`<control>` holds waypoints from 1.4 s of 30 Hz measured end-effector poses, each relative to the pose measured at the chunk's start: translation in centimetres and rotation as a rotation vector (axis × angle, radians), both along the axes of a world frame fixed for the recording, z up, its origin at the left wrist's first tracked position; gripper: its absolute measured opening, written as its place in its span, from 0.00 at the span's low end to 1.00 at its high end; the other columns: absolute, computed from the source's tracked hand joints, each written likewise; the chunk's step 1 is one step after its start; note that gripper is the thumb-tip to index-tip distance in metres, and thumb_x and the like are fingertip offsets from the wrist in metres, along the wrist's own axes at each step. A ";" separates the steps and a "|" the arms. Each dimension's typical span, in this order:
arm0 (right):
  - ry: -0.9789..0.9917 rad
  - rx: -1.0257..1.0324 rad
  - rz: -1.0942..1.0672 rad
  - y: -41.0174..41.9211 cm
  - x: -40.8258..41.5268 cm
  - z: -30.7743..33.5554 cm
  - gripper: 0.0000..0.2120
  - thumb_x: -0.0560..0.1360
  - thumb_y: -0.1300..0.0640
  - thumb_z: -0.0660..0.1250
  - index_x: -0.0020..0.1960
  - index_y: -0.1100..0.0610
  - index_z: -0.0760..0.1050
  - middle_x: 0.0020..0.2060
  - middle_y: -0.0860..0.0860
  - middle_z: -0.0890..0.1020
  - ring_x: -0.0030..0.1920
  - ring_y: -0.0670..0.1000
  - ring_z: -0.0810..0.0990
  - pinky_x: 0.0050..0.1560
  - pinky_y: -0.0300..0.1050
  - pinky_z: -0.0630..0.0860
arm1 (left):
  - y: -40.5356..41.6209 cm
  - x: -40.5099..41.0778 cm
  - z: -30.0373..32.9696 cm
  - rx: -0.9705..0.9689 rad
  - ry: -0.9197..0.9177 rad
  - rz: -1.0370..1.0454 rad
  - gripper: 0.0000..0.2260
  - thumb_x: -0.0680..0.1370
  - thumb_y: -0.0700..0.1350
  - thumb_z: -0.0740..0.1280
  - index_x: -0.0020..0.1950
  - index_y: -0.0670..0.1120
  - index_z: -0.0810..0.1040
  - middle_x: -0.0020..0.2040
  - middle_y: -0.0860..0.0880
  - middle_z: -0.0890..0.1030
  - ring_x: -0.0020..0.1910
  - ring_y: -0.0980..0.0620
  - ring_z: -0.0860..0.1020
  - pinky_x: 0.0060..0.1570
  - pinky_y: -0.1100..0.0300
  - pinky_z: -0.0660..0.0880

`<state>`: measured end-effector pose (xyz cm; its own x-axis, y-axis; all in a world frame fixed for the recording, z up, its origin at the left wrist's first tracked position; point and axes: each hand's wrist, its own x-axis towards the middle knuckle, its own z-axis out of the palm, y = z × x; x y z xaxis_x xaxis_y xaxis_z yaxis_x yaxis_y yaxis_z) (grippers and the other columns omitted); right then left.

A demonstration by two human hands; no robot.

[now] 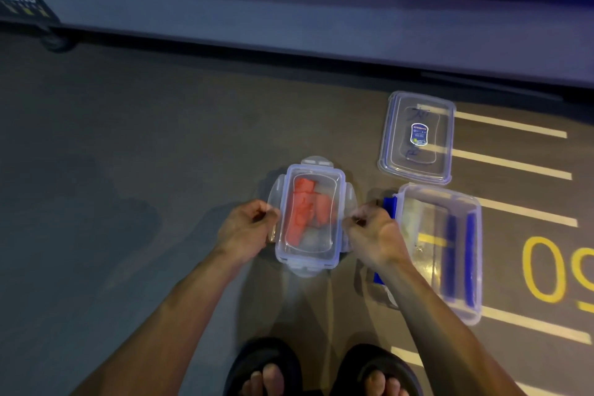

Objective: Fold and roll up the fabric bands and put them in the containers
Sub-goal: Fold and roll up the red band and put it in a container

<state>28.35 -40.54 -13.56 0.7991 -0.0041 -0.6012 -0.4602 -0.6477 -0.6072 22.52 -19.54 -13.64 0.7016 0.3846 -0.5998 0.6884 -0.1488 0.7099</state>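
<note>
Both hands, left (pixel 246 224) and right (pixel 373 227), pinch the side flaps of the lidded box (pixel 310 217) on the floor, probably to snap them shut; red rolled bands (pixel 305 210) sit inside.

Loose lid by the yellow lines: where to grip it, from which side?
Grip the loose lid at its near short edge, coming from above. It lies flat on the floor, so only the rim offers purchase, and that edge faces the open container, nearest the right hand.
</note>
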 end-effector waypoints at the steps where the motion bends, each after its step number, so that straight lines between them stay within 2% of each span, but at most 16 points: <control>1: 0.011 0.003 0.003 -0.1 -0.2 0.0 0.05 0.79 0.53 0.67 0.52 0.52 0.79 0.45 0.51 0.85 0.46 0.50 0.84 0.45 0.42 0.80 | 0.1 -0.1 -0.1 -0.003 0.010 -0.009 0.10 0.79 0.44 0.69 0.38 0.52 0.82 0.31 0.51 0.82 0.31 0.53 0.78 0.39 0.56 0.75; 4: 0.043 0.008 0.001 -0.2 -0.5 -0.3 0.04 0.79 0.52 0.65 0.50 0.51 0.79 0.42 0.52 0.86 0.44 0.51 0.86 0.50 0.49 0.83 | 0.3 -0.6 -0.3 -0.019 0.028 -0.018 0.09 0.79 0.46 0.69 0.39 0.53 0.83 0.32 0.51 0.82 0.32 0.53 0.78 0.40 0.56 0.75; 7: 0.055 0.006 -0.002 -0.1 -0.3 -0.4 0.05 0.78 0.52 0.66 0.49 0.52 0.79 0.41 0.53 0.86 0.42 0.52 0.86 0.49 0.50 0.84 | 0.3 -0.7 -0.4 -0.032 0.029 0.005 0.09 0.79 0.46 0.69 0.38 0.50 0.82 0.31 0.50 0.81 0.32 0.53 0.78 0.39 0.57 0.75; 11: 0.080 0.045 -0.024 0.1 -0.2 -0.4 0.04 0.78 0.53 0.68 0.45 0.50 0.78 0.38 0.53 0.84 0.39 0.54 0.85 0.48 0.55 0.85 | 0.4 -0.8 -0.3 -0.067 0.041 0.019 0.09 0.81 0.46 0.69 0.41 0.47 0.81 0.30 0.52 0.80 0.30 0.55 0.77 0.36 0.59 0.75; 17: 0.046 0.029 -0.001 0.1 -0.4 0.0 0.01 0.79 0.53 0.68 0.49 0.47 0.78 0.41 0.52 0.85 0.43 0.53 0.86 0.50 0.53 0.85 | 0.5 -0.4 -0.4 -0.157 0.075 0.038 0.07 0.81 0.45 0.69 0.43 0.47 0.81 0.30 0.55 0.79 0.30 0.58 0.77 0.38 0.59 0.76; 20: 0.127 0.082 -0.004 0.0 -0.1 0.4 0.05 0.78 0.57 0.67 0.49 0.47 0.78 0.43 0.52 0.86 0.44 0.52 0.86 0.50 0.50 0.85 | 0.7 -0.2 -0.3 -0.287 0.108 0.067 0.05 0.81 0.45 0.70 0.45 0.49 0.82 0.35 0.52 0.83 0.35 0.54 0.79 0.40 0.58 0.77; 22: 0.187 0.135 -0.027 -0.2 0.1 0.7 0.07 0.78 0.60 0.66 0.49 0.49 0.79 0.39 0.52 0.87 0.41 0.51 0.87 0.45 0.48 0.85 | 0.9 -0.1 -0.3 -0.354 0.130 0.090 0.04 0.81 0.45 0.70 0.47 0.48 0.82 0.39 0.50 0.84 0.37 0.52 0.80 0.40 0.57 0.77; 24: 0.260 0.182 -0.065 -0.3 0.3 1.0 0.07 0.78 0.62 0.65 0.51 0.51 0.78 0.36 0.53 0.86 0.38 0.51 0.87 0.41 0.47 0.84 | 0.9 -0.1 -0.2 -0.410 0.153 0.110 0.03 0.81 0.45 0.70 0.50 0.48 0.83 0.40 0.49 0.84 0.37 0.52 0.80 0.40 0.57 0.77; 26: 0.299 0.224 -0.095 -0.3 0.4 1.2 0.07 0.80 0.62 0.67 0.53 0.50 0.76 0.37 0.53 0.86 0.39 0.51 0.87 0.41 0.48 0.84 | 1.1 -0.2 -0.3 -0.447 0.166 0.137 0.04 0.80 0.45 0.71 0.54 0.48 0.82 0.41 0.50 0.84 0.37 0.52 0.81 0.40 0.57 0.78; 29: 0.225 0.248 -0.150 0.0 0.4 1.0 0.09 0.79 0.62 0.69 0.54 0.50 0.74 0.42 0.51 0.86 0.39 0.50 0.86 0.40 0.46 0.84 | 0.9 -0.2 -0.3 -0.402 0.112 0.196 0.07 0.78 0.41 0.73 0.55 0.45 0.82 0.43 0.49 0.85 0.38 0.52 0.83 0.39 0.59 0.80; 32: -0.018 0.228 -0.217 0.8 0.2 0.3 0.08 0.77 0.67 0.70 0.49 0.56 0.76 0.42 0.53 0.83 0.41 0.52 0.81 0.42 0.43 0.80 | 0.3 0.1 0.1 -0.305 0.005 0.220 0.05 0.77 0.35 0.73 0.51 0.42 0.84 0.44 0.47 0.87 0.36 0.52 0.85 0.36 0.61 0.82; 34: -0.145 0.152 -0.179 1.1 0.0 0.0 0.12 0.75 0.66 0.70 0.43 0.49 0.76 0.39 0.48 0.82 0.42 0.52 0.82 0.46 0.46 0.81 | 0.1 0.3 0.3 -0.237 -0.027 0.187 0.06 0.77 0.33 0.72 0.49 0.43 0.85 0.44 0.47 0.88 0.37 0.53 0.86 0.36 0.62 0.81; 37: -0.134 0.128 -0.118 1.4 -0.3 -0.1 0.16 0.73 0.67 0.68 0.40 0.45 0.80 0.38 0.43 0.85 0.43 0.50 0.85 0.49 0.49 0.84 | 0.1 0.5 0.5 -0.129 -0.025 0.094 0.06 0.78 0.34 0.73 0.47 0.45 0.86 0.43 0.48 0.88 0.40 0.50 0.86 0.42 0.58 0.82; 42: -0.016 0.208 -0.123 1.5 0.1 -0.7 0.11 0.76 0.64 0.71 0.44 0.49 0.86 0.43 0.44 0.87 0.48 0.49 0.87 0.55 0.52 0.84 | 0.3 0.9 0.4 -0.054 -0.005 0.029 0.06 0.77 0.35 0.73 0.45 0.46 0.85 0.41 0.46 0.87 0.40 0.47 0.86 0.46 0.54 0.83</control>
<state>28.48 -39.03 -14.30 0.8096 0.0208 -0.5866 -0.5172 -0.4474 -0.7296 23.46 -19.28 -13.24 0.6940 0.3719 -0.6165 0.6880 -0.0901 0.7201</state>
